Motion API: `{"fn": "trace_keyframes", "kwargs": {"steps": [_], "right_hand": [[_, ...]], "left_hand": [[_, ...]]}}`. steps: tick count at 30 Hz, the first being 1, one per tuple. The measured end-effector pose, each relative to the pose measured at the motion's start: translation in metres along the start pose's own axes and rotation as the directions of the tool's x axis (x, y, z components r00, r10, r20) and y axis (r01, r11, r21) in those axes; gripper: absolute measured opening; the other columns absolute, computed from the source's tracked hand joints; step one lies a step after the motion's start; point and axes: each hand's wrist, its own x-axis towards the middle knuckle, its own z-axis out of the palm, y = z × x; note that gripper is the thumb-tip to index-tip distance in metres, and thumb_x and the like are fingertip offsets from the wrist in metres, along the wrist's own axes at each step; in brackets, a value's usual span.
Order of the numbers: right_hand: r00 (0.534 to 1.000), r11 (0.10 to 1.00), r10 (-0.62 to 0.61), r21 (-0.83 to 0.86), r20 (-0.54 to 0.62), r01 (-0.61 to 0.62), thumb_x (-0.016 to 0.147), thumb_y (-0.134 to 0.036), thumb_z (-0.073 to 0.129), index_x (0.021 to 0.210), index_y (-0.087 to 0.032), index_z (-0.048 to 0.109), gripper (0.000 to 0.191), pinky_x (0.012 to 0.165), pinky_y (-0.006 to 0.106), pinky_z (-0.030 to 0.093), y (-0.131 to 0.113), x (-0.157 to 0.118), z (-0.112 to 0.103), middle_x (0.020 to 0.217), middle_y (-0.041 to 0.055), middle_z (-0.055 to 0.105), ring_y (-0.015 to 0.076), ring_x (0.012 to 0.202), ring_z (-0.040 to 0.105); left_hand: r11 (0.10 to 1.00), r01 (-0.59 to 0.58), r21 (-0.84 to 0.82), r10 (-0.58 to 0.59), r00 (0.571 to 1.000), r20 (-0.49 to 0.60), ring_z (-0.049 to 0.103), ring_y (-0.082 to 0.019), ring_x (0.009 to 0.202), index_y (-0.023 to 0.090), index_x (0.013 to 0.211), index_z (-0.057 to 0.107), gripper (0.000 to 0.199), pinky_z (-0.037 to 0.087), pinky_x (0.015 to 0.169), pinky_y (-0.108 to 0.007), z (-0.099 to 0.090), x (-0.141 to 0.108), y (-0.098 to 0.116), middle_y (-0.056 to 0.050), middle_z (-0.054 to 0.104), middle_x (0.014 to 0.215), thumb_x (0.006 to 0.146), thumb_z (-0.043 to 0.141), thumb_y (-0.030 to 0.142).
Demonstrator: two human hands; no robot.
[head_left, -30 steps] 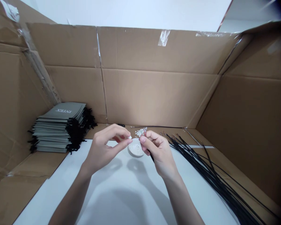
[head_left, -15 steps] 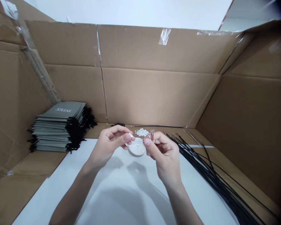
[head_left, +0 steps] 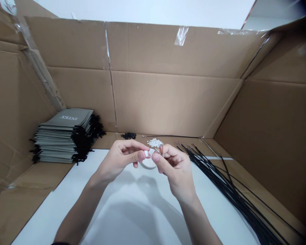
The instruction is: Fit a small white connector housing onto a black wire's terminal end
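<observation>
While pinching a small white piece point(head_left: 146, 154) over the white dish point(head_left: 149, 166) in the left hand point(head_left: 123, 157), grips coloured wires point(head_left: 161, 149) at its right edge in the right hand point(head_left: 177, 168). Has drawn the hands closer than half a second ago, hiding more dish. Shows white bits point(head_left: 155, 142) beyond it, black bits point(head_left: 129, 135) farther left.

White piece point(head_left: 146, 154) nearer wires point(head_left: 161, 150), black pile point(head_left: 129, 136) — uncovered

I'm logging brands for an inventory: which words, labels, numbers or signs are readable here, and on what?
"INTEX": on the top grey item of the stack, upside down in this view.
Reddish marks on the white patch at the upper left: too blurred to read.
I can make out no other text.
</observation>
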Motion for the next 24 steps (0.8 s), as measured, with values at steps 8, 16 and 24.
{"fn": "trace_keyframes", "kwargs": {"steps": [8,16,24], "right_hand": [[0.999,0.999,0.044,-0.003,0.01,-0.044,0.094,-0.034,0.072,0.07,-0.016,0.058,0.033,0.048,0.015,0.033,0.0013,-0.0008,0.0004,0.055,-0.0045,0.044,0.0057,0.051,0.037],[0.999,0.999,0.039,-0.016,0.007,-0.039,0.095,-0.035,0.072,0.071,-0.016,0.059,0.033,0.047,0.017,0.032,0.0021,-0.001,-0.0007,0.055,-0.0046,0.044,0.0063,0.051,0.036],[0.999,0.997,0.006,-0.081,-0.042,-0.009,0.093,-0.033,0.073,0.066,-0.016,0.053,0.037,0.05,0.022,0.031,0.0005,-0.0025,0.0048,0.059,-0.0022,0.046,0.0089,0.056,0.036]], "left_hand": [[1.0,0.021,-0.015,-0.021,1.0,-0.016,0.054,-0.002,0.055,0.022,0.078,0.081,0.028,0.047,0.049,-0.006,0.0014,-0.0014,0.003,0.002,0.072,0.07,0.068,0.096,0.044],[0.999,0.032,-0.027,-0.032,0.999,-0.016,0.052,-0.002,0.056,0.022,0.079,0.08,0.031,0.044,0.05,-0.009,0.0008,0.0001,0.0017,0.002,0.073,0.073,0.068,0.096,0.046],[0.999,0.014,0.032,-0.011,0.997,-0.074,0.05,-0.005,0.06,0.02,0.076,0.077,0.036,0.039,0.055,-0.015,0.0041,-0.0031,0.0034,0.001,0.07,0.073,0.069,0.094,0.051]]}}
